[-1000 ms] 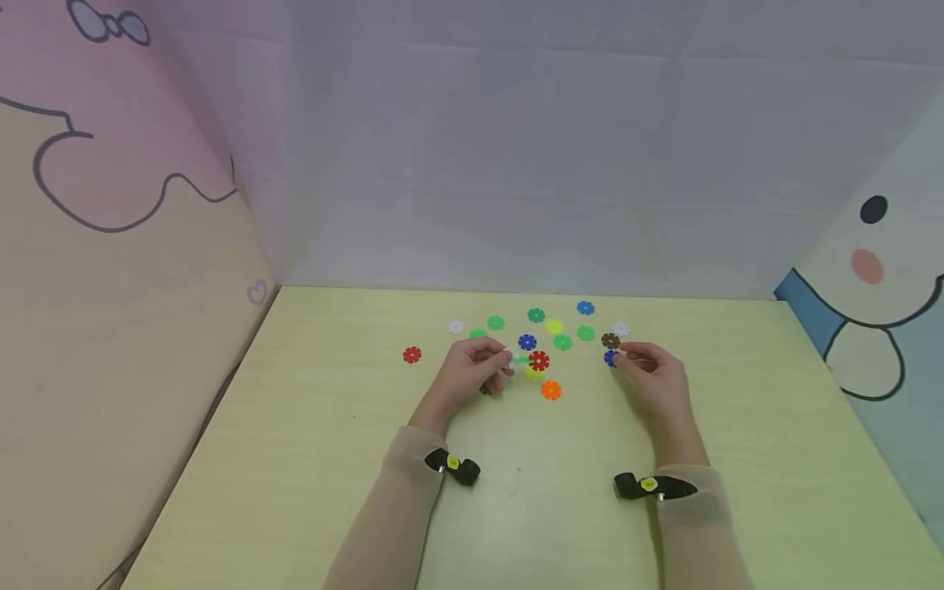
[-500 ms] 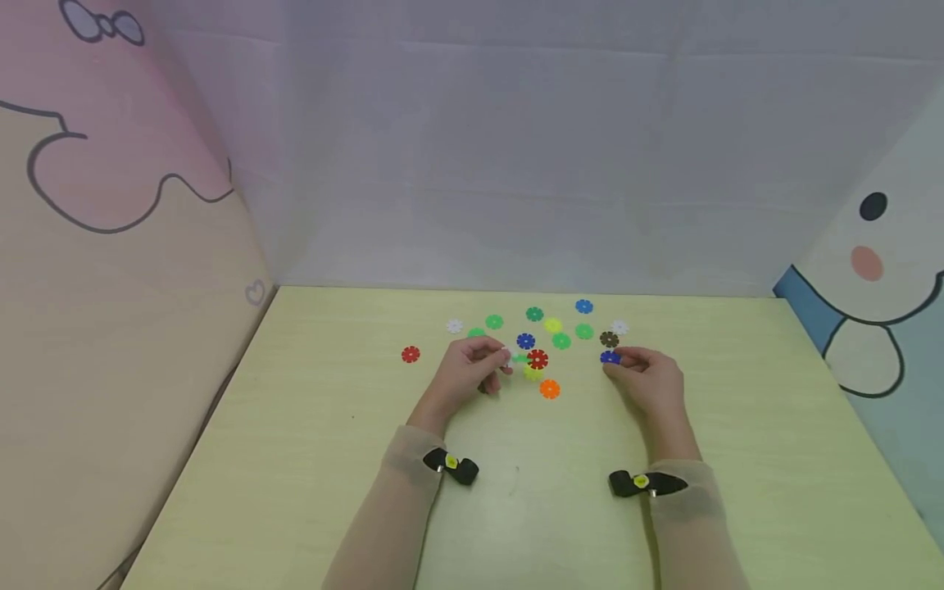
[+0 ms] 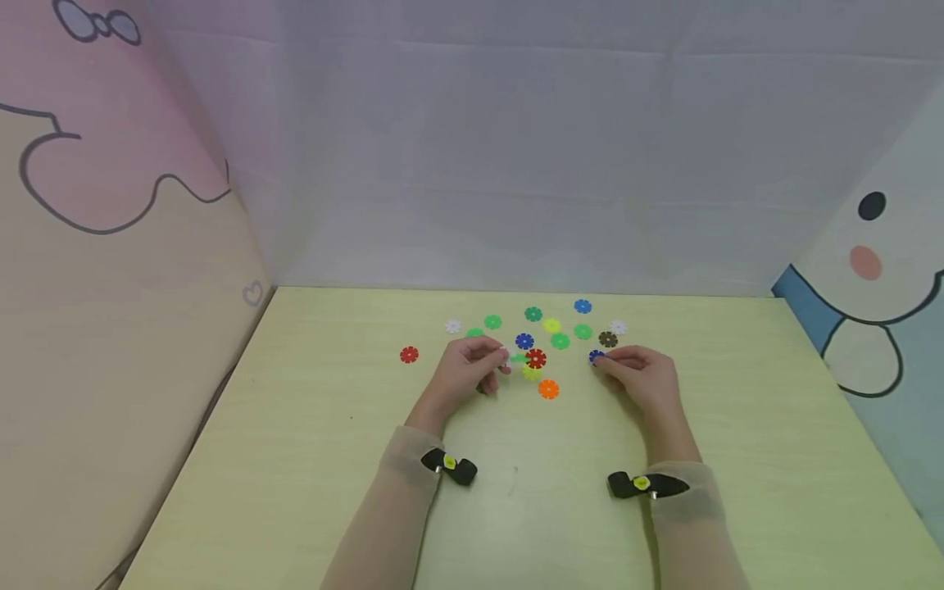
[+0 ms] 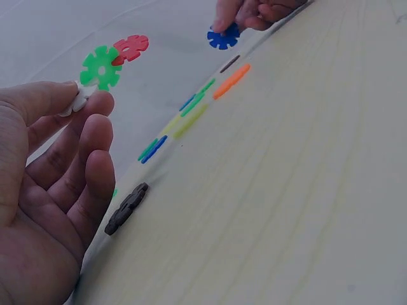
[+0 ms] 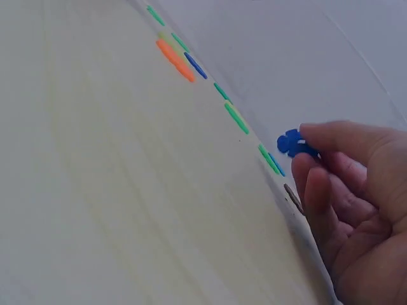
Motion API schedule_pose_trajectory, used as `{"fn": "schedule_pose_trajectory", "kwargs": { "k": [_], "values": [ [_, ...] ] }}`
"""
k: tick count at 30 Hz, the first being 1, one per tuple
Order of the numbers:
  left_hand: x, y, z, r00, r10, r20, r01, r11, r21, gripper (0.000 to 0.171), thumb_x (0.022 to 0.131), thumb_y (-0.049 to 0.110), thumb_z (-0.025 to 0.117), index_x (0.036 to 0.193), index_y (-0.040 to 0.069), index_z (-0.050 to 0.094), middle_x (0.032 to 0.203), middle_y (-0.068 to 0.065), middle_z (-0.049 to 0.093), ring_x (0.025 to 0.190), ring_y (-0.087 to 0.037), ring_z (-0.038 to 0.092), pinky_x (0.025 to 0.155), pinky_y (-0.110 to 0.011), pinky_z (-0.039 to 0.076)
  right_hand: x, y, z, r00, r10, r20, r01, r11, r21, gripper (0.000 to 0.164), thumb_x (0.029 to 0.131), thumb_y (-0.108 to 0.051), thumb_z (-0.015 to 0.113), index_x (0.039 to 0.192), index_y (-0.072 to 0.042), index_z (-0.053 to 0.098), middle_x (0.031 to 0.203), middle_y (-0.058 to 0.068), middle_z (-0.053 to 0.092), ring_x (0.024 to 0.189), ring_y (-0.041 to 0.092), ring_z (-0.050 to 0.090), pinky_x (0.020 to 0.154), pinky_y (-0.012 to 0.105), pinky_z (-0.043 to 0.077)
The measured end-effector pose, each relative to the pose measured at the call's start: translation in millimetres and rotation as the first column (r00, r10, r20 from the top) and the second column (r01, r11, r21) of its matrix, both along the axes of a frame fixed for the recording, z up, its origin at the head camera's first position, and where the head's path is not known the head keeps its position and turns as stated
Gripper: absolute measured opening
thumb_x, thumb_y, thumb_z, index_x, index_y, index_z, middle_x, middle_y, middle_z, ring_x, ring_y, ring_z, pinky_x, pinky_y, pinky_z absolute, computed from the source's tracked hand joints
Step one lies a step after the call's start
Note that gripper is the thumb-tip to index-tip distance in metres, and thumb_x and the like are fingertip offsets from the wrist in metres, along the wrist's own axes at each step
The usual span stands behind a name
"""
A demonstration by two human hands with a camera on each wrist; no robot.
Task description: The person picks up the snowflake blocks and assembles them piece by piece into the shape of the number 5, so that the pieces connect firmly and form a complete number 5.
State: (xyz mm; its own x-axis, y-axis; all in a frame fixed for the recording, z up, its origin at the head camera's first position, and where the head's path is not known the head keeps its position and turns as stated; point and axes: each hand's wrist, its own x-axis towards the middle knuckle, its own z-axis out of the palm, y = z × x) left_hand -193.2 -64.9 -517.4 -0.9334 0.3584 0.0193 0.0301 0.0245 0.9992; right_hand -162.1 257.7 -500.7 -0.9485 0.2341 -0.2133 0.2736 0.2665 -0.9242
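Note:
In the left wrist view my left hand (image 4: pixel 54 171) pinches a white notched plastic disc (image 4: pixel 79 101) between thumb and index finger. A green notched disc (image 4: pixel 93 63) is slotted into the white one, and a red notched disc (image 4: pixel 141 44) into the green one, making a short chain. My right hand (image 3: pixel 649 378) pinches a blue notched disc (image 5: pixel 290 143) by its edge, to the right of the chain and apart from it. Thumb and fingertips cover part of the blue disc. Below my left hand a dark disc (image 4: pixel 127 208) lies on the table.
Several loose notched discs lie on the pale table (image 3: pixel 516 508) behind and between the hands, among them an orange disc (image 3: pixel 549 389), a brown disc (image 3: pixel 608 339) and a white disc (image 3: pixel 618 327). A red disc (image 3: pixel 409 354) lies apart at left. A grey-white cloth (image 3: pixel 472 164) hangs behind.
My right hand has picked the blue disc up from beside the brown disc and brought it slightly left, toward the chain. My left hand stays nearly still with the chain.

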Motion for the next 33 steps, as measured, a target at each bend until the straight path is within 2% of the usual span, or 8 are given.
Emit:
{"fn": "schedule_pose_trajectory", "kwargs": {
  "k": [5,8,14,21,25,29,31,33],
  "values": [
    [-0.8,0,0.2,1.0,0.011,0.013,-0.011,1.0,0.012,0.017,0.107,0.024,0.075,0.111,0.007,0.078,0.093,-0.009,0.08,0.06,-0.019,0.062,0.06,-0.03,0.056,1.3,-15,5.3,0.994,0.087,-0.065,-0.095,0.986,-0.136,0.029,0.101,-0.025,0.083,0.112,0.0,0.073,0.094,-0.002,0.079,0.083,0.013,0.072,0.08,0.022,0.061],
    [-1.7,1,0.2,1.0,0.013,0.014,-0.013,1.0,0.018,0.017,0.107,0.024,0.075,0.111,0.007,0.078,0.093,-0.01,0.08,0.059,-0.02,0.062,0.06,-0.03,0.056,0.6,-25,6.0,0.986,0.139,-0.092,-0.153,0.973,-0.171,0.028,0.105,-0.027,0.077,0.113,-0.001,0.069,0.1,0.004,0.078,0.089,0.016,0.071,0.084,0.022,0.06],
    [-2.1,0,-0.2,1.0,0.013,-0.003,-0.013,1.0,0.015,0.017,0.107,0.025,0.075,0.111,0.009,0.079,0.093,-0.01,0.08,0.059,-0.02,0.062,0.06,-0.03,0.057,-2.0,-38,0.2,0.97,0.204,-0.13,-0.228,0.95,-0.211,0.027,0.111,-0.025,0.067,0.117,0.0,0.061,0.104,0.007,0.081,0.088,0.017,0.073,0.078,0.023,0.059],
    [-2.5,-1,-1.2,1.0,0.007,-0.011,-0.006,1.0,0.025,0.017,0.107,0.025,0.075,0.11,0.009,0.078,0.092,-0.009,0.08,0.058,-0.019,0.062,0.059,-0.029,0.057,-2.4,-43,-0.8,0.955,0.216,-0.204,-0.272,0.913,-0.305,0.041,0.109,-0.005,0.068,0.146,0.01,0.059,0.105,0.001,0.081,0.091,0.013,0.079,0.09,0.028,0.062],
    [-2.5,-1,-0.8,1.0,0.003,-0.007,-0.002,0.999,0.034,0.018,0.106,0.024,0.076,0.11,0.007,0.078,0.091,-0.009,0.08,0.058,-0.019,0.062,0.059,-0.03,0.057,-1.1,-45,-1.4,0.95,0.21,-0.232,-0.272,0.921,-0.28,0.033,0.105,-0.005,0.074,0.133,0.01,0.07,0.108,0.001,0.081,0.094,0.013,0.078,0.091,0.027,0.062],
    [-2.8,-1,-1.4,1.0,0.001,-0.008,-0.001,0.999,0.033,0.018,0.106,0.025,0.076,0.11,0.007,0.078,0.091,-0.009,0.08,0.058,-0.019,0.062,0.059,-0.029,0.057,0.4,-45,-2.4,0.941,0.211,-0.263,-0.266,0.944,-0.195,0.025,0.1,-0.011,0.082,0.12,0.004,0.078,0.109,0.002,0.081,0.099,0.015,0.076,0.091,0.024,0.061],
    [-3.3,-1,-2.0,1.0,0.001,-0.01,0.0,0.999,0.032,0.019,0.106,0.026,0.076,0.11,0.008,0.078,0.091,-0.009,0.08,0.058,-0.019,0.062,0.059,-0.029,0.057,0.7,-45,-4.1,0.927,0.221,-0.302,-0.27,0.954,-0.133,0.022,0.098,-0.011,0.085,0.116,0.001,0.08,0.109,0.003,0.081,0.1,0.013,0.076,0.089,0.023,0.061],
    [-3.8,-1,-2.6,1.0,-0.001,-0.012,0.002,0.999,0.032,0.019,0.106,0.026,0.076,0.11,0.008,0.078,0.092,-0.009,0.08,0.058,-0.019,0.063,0.059,-0.03,0.057,1.4,-46,-5.0,0.898,0.239,-0.369,-0.28,0.958,-0.062,0.018,0.095,-0.007,0.086,0.112,0.0,0.082,0.108,0.006,0.083,0.099,0.011,0.076,0.088,0.022,0.061]
  ]
}}
